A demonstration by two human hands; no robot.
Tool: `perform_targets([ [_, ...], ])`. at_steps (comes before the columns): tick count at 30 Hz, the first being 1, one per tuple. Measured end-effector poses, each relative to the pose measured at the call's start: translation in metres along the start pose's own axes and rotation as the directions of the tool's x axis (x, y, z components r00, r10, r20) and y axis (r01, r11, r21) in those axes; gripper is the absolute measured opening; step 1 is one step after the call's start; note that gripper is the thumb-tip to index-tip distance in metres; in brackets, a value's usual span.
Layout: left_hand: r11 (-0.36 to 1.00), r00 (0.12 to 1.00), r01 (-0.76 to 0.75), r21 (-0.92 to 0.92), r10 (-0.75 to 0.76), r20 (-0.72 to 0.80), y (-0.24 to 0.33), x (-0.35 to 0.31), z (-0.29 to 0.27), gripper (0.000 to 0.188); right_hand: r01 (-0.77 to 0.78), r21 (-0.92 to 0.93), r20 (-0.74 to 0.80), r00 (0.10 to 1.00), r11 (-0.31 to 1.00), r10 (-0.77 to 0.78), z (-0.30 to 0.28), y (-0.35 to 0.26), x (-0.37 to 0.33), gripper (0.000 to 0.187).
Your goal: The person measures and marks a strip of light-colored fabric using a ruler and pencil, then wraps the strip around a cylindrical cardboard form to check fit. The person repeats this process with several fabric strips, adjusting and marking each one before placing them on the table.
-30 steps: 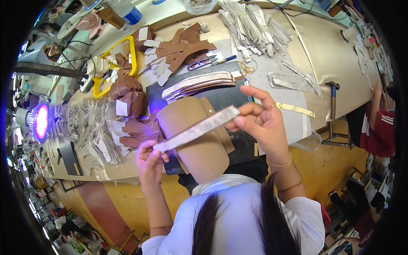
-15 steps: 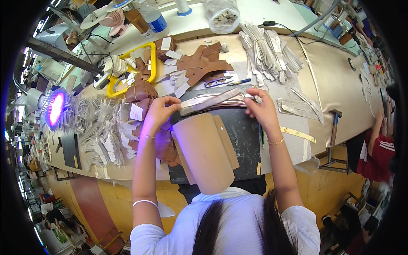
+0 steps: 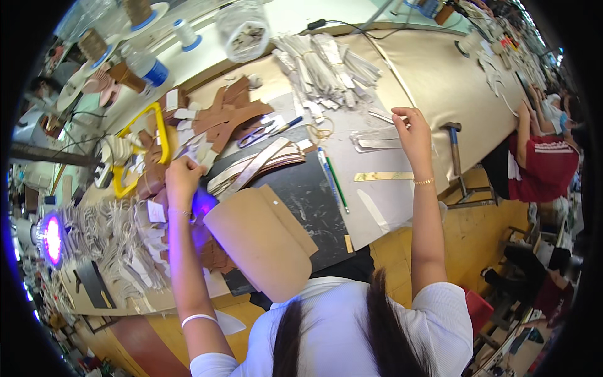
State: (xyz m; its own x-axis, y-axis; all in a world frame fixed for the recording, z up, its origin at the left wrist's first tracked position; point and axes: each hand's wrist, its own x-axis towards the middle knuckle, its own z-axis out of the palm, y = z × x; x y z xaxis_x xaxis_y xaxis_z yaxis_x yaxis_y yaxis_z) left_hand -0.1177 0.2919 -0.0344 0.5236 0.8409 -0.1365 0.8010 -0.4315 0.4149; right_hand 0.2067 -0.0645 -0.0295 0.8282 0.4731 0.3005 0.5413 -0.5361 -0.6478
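**Pale narrow strip [image 3: 382,115] at the fingertips of the right hand [image 3: 414,131]**

The right hand is bent at the wrist, thumb and forefinger close together at the strip; whether they grip it cannot be told. Flat pale pieces [image 3: 375,141] lie just below it. The left hand [image 3: 183,180] is well apart, its fingers drawn narrowly together beside the brown pieces; whether it holds anything cannot be told. Between the hands, a layered stack of strips [image 3: 290,155] lies on a black board [image 3: 317,210], with one pale strip [image 3: 257,164] set obliquely across it. Nearer the body is a curved brown sheet [image 3: 257,242]. To the stack's right lie a blue pen [image 3: 328,174] and a green pencil [image 3: 338,186], side by side. Farther out are a hammer [image 3: 454,147], a banded bundle of pale strips [image 3: 320,66], a yellow-rimmed basket [image 3: 165,137] and a glowing lamp [image 3: 52,239]. At far right sits a co-worker in red [image 3: 545,168].
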Motion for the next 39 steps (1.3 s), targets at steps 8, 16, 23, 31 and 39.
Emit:
perform_targets([
  [8,1.0,1.0,0.016,0.015,-0.016,0.005,0.001,0.005,0.015,0.025,-0.021,-0.412,0.047,0.998,0.911,0.045,0.013,0.05,0.011,0.013],
  [16,0.947,0.992,-0.076,-0.311,0.103,0.069,0.013,0.002,-0.001,0.018,-0.008,-0.386,0.193,0.977,0.923,0.089,0.011,0.061,0.027,0.016],
  [23,0.546,0.975,-0.081,-0.834,0.218,0.048,0.082,-0.038,-0.057,0.026,0.045,-0.314,0.312,0.948,0.948,0.058,0.005,0.063,0.035,0.012],
  [31,0.24,0.954,0.182,-0.953,0.193,0.231,0.047,-0.167,-0.075,0.023,0.141,-0.234,0.175,0.979,0.962,-0.101,-0.017,0.03,0.023,0.005],
  [39,0.054,0.956,0.291,-0.955,0.022,0.292,0.022,-0.241,-0.022,0.021,0.022,0.156,0.393,0.916,0.988,-0.082,-0.033,-0.088,-0.011,0.009],
])
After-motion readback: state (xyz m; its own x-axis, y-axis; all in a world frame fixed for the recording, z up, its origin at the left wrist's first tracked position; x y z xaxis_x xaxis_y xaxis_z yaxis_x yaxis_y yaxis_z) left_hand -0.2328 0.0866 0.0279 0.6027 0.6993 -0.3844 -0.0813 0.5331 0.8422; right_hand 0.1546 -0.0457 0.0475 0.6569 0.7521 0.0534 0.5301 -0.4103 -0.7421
